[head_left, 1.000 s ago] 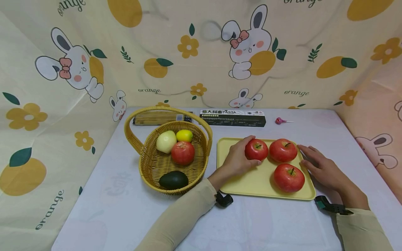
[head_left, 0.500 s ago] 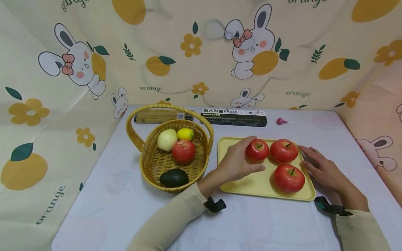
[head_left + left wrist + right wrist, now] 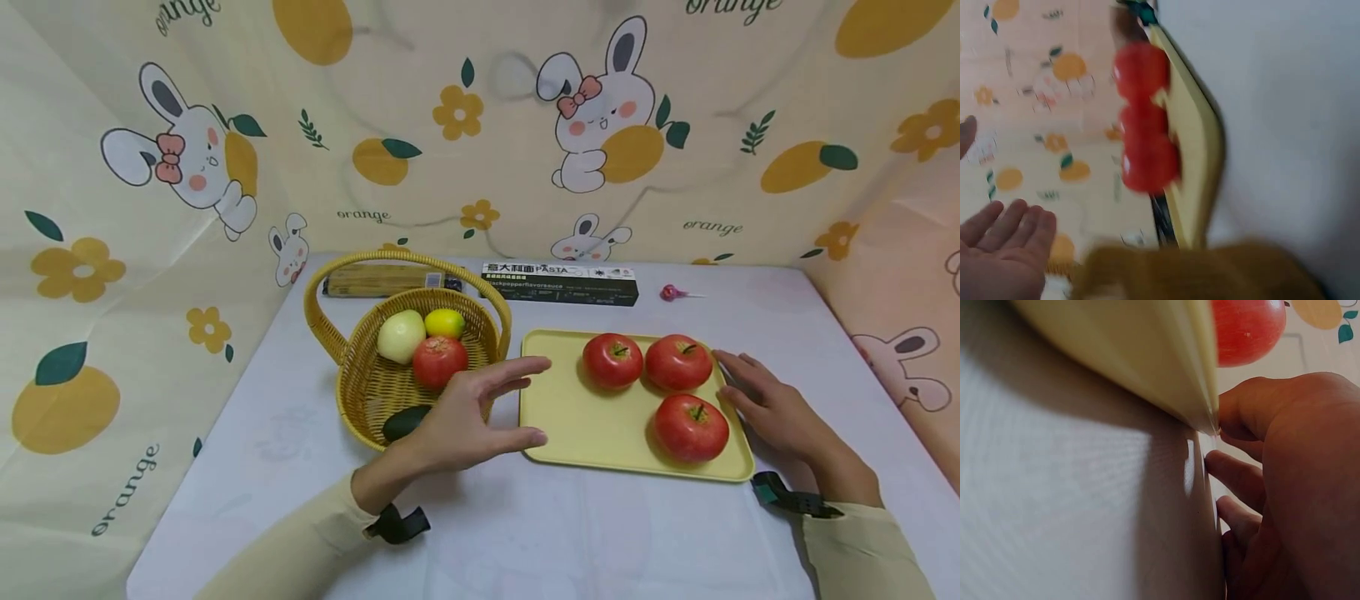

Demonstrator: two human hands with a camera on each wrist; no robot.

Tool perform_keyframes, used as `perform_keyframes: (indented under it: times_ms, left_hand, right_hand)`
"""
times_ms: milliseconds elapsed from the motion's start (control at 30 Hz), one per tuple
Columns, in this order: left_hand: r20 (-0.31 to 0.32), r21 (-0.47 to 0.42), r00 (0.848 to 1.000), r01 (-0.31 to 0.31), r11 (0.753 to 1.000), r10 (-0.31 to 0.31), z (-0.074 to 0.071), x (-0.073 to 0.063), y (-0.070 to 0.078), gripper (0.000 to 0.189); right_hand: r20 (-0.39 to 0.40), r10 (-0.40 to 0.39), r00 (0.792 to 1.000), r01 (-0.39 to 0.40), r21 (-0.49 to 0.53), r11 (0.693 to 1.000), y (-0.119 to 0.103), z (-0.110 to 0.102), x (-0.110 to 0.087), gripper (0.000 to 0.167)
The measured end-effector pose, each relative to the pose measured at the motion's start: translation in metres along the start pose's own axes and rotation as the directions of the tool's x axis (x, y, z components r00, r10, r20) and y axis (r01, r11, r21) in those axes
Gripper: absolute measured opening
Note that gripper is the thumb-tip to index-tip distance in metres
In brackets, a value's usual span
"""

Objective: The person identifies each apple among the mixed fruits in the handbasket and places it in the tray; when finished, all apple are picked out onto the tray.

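My left hand (image 3: 465, 421) is held in the air between the basket and the tray, thumb and fingers spread with nothing between them. It covers part of the woven basket (image 3: 348, 400) and of a dark avocado (image 3: 402, 422) inside. Three red apples stand on the yellow tray (image 3: 573, 417): one at back middle (image 3: 612, 362), one at back right (image 3: 678, 363) and one at front right (image 3: 691, 428). My right hand (image 3: 772, 408) rests at the tray's right edge, fingers relaxed; in the right wrist view its thumb is right at the tray rim (image 3: 1204, 394).
Also in the basket lie a pale round fruit (image 3: 401, 337), a yellow lemon (image 3: 446, 322) and a red fruit with a tan crown (image 3: 438, 358). Behind are a pack of spaghetti (image 3: 375, 281), a black pasta box (image 3: 558, 285) and a lollipop (image 3: 670, 292). The basket's tall handle (image 3: 324, 325) arches upward.
My left hand has let go of the back middle apple and moved left and toward me, off the tray to the basket's front right. The right hand has stayed put.
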State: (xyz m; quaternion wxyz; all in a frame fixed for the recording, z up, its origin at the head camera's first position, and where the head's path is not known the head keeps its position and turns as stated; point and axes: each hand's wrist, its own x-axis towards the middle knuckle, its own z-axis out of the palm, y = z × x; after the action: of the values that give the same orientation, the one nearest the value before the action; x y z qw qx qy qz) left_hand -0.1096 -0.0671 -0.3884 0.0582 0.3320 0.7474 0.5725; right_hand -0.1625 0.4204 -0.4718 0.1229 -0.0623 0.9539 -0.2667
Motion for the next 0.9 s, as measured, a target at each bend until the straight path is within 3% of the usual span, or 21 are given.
perform_keyframes:
  times_ms: [200, 400, 533, 700, 900]
  left_hand:
    - [-0.109, -0.06, 0.994, -0.013, 0.998, 0.007, -0.04, -0.027, -0.016, 0.072]
    - [-0.189, -0.011, 0.982, 0.01, 1.0, -0.012, -0.075, -0.041, -0.029, 0.068]
    - [-0.265, -0.001, 0.959, 0.101, 0.995, -0.097, -0.088, -0.043, -0.038, 0.065]
    - [-0.328, 0.018, 0.919, 0.236, 0.972, -0.217, -0.092, -0.042, -0.046, 0.066]
    - [-0.352, 0.147, 0.881, 0.386, 0.911, -0.317, -0.091, -0.037, -0.049, 0.073]
  right_hand:
    - [-0.005, -0.01, 1.0, 0.01, 0.001, 1.0, 0.003, 0.002, 0.002, 0.075]
    - [-0.008, -0.012, 1.0, 0.012, -0.003, 1.0, 0.003, 0.002, 0.002, 0.075]
    - [-0.012, -0.015, 1.0, 0.015, -0.002, 1.0, 0.002, 0.002, 0.002, 0.075]
    - [-0.01, -0.013, 1.0, 0.013, 0.001, 1.0, 0.001, 0.002, 0.001, 0.075]
    - [-0.014, -0.015, 1.0, 0.015, 0.003, 1.0, 0.0, 0.003, 0.0, 0.075]
